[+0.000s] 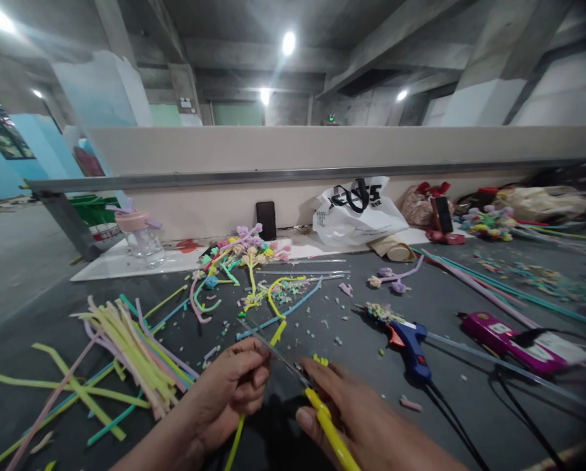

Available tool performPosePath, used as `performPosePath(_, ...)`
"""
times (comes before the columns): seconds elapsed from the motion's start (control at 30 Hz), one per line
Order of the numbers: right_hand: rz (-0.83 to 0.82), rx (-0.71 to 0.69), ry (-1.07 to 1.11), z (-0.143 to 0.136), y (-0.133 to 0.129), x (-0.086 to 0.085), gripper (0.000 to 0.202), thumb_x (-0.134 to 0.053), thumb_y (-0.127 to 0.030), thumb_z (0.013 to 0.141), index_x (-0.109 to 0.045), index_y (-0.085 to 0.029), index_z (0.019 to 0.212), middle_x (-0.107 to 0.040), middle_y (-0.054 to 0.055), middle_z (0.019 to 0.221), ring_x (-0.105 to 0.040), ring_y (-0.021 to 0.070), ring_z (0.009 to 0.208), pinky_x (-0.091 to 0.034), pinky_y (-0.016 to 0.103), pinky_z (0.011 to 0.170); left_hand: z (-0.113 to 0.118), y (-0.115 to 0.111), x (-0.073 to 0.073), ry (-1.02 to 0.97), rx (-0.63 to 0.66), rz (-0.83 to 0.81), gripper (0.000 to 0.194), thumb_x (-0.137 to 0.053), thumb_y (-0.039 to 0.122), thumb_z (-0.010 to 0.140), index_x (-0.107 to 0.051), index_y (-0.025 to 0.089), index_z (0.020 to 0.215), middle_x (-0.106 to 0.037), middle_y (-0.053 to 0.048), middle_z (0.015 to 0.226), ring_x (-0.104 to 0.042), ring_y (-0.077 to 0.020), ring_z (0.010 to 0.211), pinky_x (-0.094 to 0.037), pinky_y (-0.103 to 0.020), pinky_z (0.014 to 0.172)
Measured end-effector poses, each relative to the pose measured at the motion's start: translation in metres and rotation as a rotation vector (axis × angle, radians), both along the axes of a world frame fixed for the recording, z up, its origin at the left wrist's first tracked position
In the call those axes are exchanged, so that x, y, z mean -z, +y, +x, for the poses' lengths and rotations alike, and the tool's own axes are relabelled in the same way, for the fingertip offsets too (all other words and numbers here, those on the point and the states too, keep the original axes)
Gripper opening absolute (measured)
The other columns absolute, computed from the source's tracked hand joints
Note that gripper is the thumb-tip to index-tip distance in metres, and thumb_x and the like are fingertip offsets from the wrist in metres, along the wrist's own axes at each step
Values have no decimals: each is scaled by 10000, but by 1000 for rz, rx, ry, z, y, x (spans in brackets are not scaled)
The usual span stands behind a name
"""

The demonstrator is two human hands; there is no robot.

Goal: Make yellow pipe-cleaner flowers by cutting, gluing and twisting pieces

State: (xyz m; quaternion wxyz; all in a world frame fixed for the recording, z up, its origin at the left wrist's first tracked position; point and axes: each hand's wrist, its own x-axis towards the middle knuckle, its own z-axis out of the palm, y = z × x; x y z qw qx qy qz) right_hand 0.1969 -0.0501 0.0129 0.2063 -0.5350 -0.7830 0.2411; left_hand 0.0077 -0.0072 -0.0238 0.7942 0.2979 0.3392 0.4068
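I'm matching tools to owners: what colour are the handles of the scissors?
The scissors have yellow handles, best seen in the head view.

The scissor handles point(333, 434) are yellow, the glue gun point(413, 352) blue with an orange-red trigger point(395, 336).

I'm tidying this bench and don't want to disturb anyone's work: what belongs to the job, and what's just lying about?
Likely the job:
- yellow-handled scissors, in the right hand
- yellow strip, in the left hand
- bundle of coloured strips
- blue glue gun, probably

Probably just lying about:
- white bag
- black phone behind the coloured pieces
- pink-lidded cup
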Motion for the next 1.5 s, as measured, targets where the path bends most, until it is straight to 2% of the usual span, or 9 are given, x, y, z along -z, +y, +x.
performPosePath(0.27, -34, 12, -28, 0, -2, -5, 403, -509, -386, 771, -556, -215, 1133, -639, 134, 1034, -640, 257, 796, -506, 367, 700, 2, -1, 3, 24, -7, -12, 88, -528, 170, 742, -466, 162, 680, -393, 78, 462, -145, 9, 331, -85, -165, 373)
performPosePath(0.47, -53, 2, -62, 3, -4, 3, 367, -497, -388, 789, -578, -211, 1100, -689, 128, 864, -647, 273, 763, -502, 371, 641, 4, 0, 8, 24, 43, -53, 80, -541, 201, 751, -480, 171, 709, -392, 81, 461, -140, 2, 329, -70, -171, 368)
performPosePath(0.6, -63, 68, -79, 5, -4, 10, 329, -471, -397, 806, -590, -231, 1063, -691, 100, 780, -653, 261, 713, -494, 347, 608, 5, -1, 6, 74, 98, -66, 103, -533, 235, 775, -516, 139, 740, -417, 63, 502, -173, 8, 342, -67, -170, 375)
performPosePath(0.73, -96, 42, -39, 9, -2, 7, 332, -427, -395, 828, -582, -237, 1075, -686, 88, 714, -650, 247, 660, -488, 327, 579, 4, 0, 3, 80, 72, -52, 110, -523, 206, 783, -527, 105, 739, -482, 21, 598, -231, 13, 367, -92, -165, 386)
performPosePath(0.93, -62, 37, -129, 17, -4, 1, 401, -451, -413, 818, -544, -232, 1163, -687, 137, 911, -647, 288, 798, -487, 377, 681, 3, 2, 4, 54, -47, -8, 36, -537, 101, 732, -507, 118, 740, -523, -3, 739, -349, -3, 442, -150, -160, 415)
performPosePath(1.03, -23, 13, -87, 15, -7, 3, 378, -497, -391, 799, -561, -248, 1144, -694, 116, 897, -650, 268, 783, -486, 344, 674, 2, 2, 5, 80, -34, 39, 38, -538, 82, 710, -512, 109, 700, -480, 15, 651, -349, -15, 451, -157, -166, 420)
performPosePath(1.2, -64, -12, -103, 15, -2, 3, 355, -506, -365, 800, -571, -221, 1118, -703, 91, 793, -653, 232, 718, -479, 291, 640, 2, 1, 2, 98, 11, 3, 64, -553, 170, 759, -504, 128, 762, -524, -9, 765, -372, -17, 467, -190, -174, 437)
performPosePath(1.33, -78, -6, -140, 20, 5, -1, 349, -465, -371, 828, -555, -222, 1131, -694, 62, 700, -646, 199, 650, -472, 263, 607, 1, 0, 0, 114, 70, 28, 118, -536, 224, 785, -508, 119, 739, -518, -12, 703, -350, -16, 431, -161, -189, 422)
performPosePath(1.5, -10, 15, -152, 18, 0, -5, 370, -498, -335, 807, -539, -239, 1162, -692, 91, 869, -650, 221, 741, -484, 292, 654, 1, 0, 3, 91, 68, 6, 66, -543, 188, 755, -505, 134, 744, -510, 2, 644, -312, -7, 396, -111, -192, 412)
